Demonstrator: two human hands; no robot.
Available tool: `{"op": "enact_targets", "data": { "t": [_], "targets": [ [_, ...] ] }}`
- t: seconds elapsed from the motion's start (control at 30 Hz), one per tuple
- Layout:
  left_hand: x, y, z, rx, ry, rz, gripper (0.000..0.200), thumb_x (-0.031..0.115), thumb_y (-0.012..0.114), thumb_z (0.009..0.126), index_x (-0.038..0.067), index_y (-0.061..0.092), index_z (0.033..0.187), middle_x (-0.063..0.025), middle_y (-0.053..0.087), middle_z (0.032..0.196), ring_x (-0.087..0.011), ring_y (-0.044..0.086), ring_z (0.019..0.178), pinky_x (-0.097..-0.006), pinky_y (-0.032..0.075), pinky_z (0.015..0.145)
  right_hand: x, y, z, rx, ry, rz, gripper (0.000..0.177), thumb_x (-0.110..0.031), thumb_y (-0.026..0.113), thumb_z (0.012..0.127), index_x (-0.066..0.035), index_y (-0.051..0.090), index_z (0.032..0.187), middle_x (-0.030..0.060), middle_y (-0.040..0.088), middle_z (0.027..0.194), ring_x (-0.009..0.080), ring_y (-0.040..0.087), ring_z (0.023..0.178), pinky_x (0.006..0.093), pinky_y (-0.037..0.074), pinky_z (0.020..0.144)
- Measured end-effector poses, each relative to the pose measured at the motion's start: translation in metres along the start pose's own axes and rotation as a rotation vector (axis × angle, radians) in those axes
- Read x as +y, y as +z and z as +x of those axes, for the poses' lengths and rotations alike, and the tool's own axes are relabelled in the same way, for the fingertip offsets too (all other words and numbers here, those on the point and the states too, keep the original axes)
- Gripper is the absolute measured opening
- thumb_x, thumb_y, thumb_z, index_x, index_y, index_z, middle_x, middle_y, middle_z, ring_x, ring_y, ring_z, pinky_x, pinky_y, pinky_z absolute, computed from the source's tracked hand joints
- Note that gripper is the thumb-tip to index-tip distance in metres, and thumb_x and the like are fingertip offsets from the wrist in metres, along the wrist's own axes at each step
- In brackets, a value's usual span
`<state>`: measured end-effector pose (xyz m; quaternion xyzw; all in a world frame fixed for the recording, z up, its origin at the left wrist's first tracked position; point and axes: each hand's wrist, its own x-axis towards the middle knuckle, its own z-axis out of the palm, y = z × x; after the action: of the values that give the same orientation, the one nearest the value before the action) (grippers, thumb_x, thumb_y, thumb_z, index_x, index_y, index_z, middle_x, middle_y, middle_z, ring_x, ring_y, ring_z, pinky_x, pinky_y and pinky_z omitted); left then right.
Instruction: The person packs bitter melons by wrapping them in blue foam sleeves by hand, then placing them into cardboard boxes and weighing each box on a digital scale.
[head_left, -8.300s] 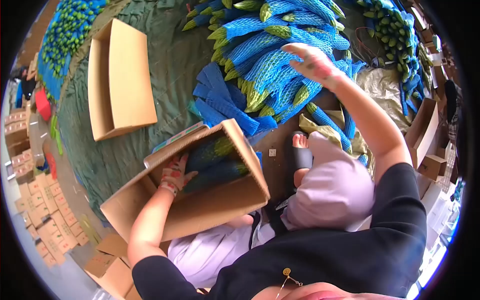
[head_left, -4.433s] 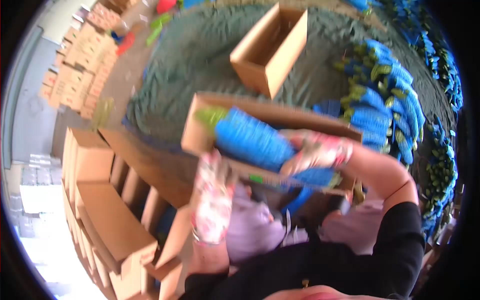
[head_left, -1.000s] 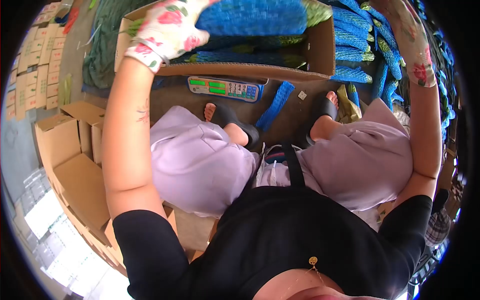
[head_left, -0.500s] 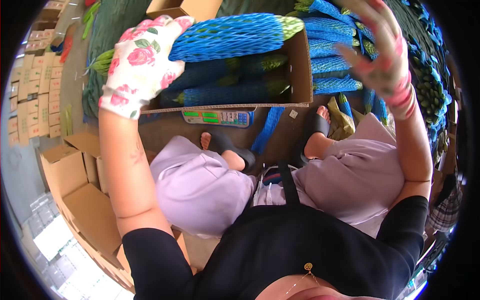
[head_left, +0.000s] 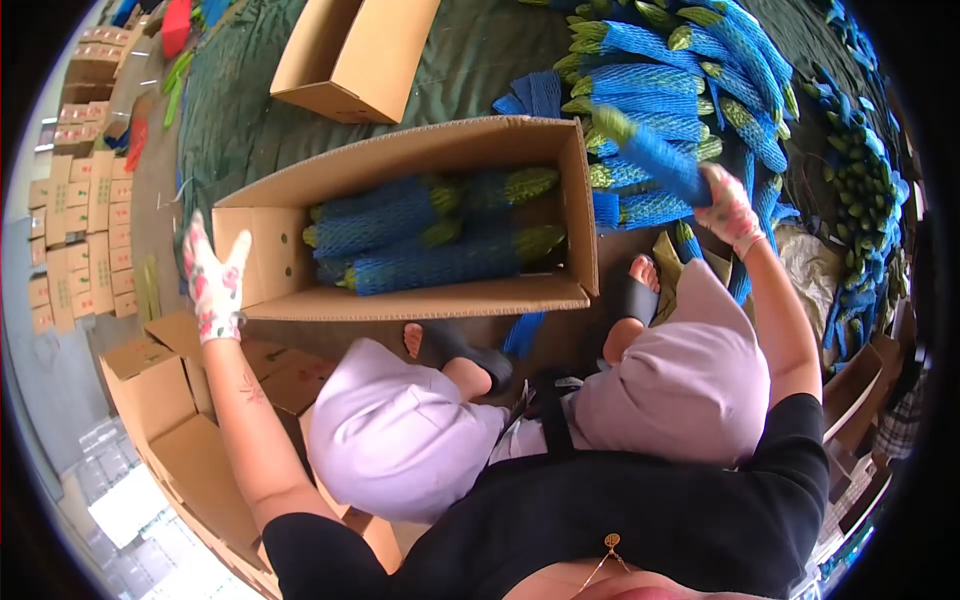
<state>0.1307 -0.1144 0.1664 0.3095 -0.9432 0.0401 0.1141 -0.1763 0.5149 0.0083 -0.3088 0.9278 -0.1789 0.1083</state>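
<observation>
My left hand (head_left: 217, 280), in a white floral glove, is at the left end of a long open cardboard box (head_left: 415, 308). Its fingers and thumb are spread, with the thumb overlapping the box's end wall in this view. Inside the box lie several bitter melons (head_left: 440, 262) in blue foam net sleeves. My right hand (head_left: 733, 212), gloved likewise, is closed round the lower end of a netted bitter melon (head_left: 665, 165). This one is tilted, its pale green tip pointing up and left, just right of the box, and slightly blurred.
More netted bitter melons (head_left: 640, 95) are piled beyond the box to the right. A smaller cardboard box (head_left: 360, 60) stands behind on a dark green sheet (head_left: 235, 130). Open cartons (head_left: 185, 410) are at my lower left; stacked boxes (head_left: 75, 270) line the far left.
My left hand has let go of a netted melon above the box and moved to the box's left end. My right hand, empty before, now grips a netted melon. The box appears lower in view.
</observation>
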Motion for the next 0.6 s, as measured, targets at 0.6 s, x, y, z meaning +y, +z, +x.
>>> {"op": "enact_targets", "data": {
  "t": [0.6],
  "targets": [
    [-0.06,0.003,-0.036,-0.446,-0.234,-0.11,0.04,0.042,0.054,0.086,0.005,0.063,0.098,-0.0175,0.067,0.096,-0.0331,0.064,0.092,-0.0435,0.049,0.078,-0.185,-0.029,0.053,-0.477,0.345,0.637,0.024,-0.023,0.062,0.086,-0.002,0.061,0.097,0.0005,0.063,0.079,0.008,0.057,0.065,0.0224,0.046,0.055]
  ]
}}
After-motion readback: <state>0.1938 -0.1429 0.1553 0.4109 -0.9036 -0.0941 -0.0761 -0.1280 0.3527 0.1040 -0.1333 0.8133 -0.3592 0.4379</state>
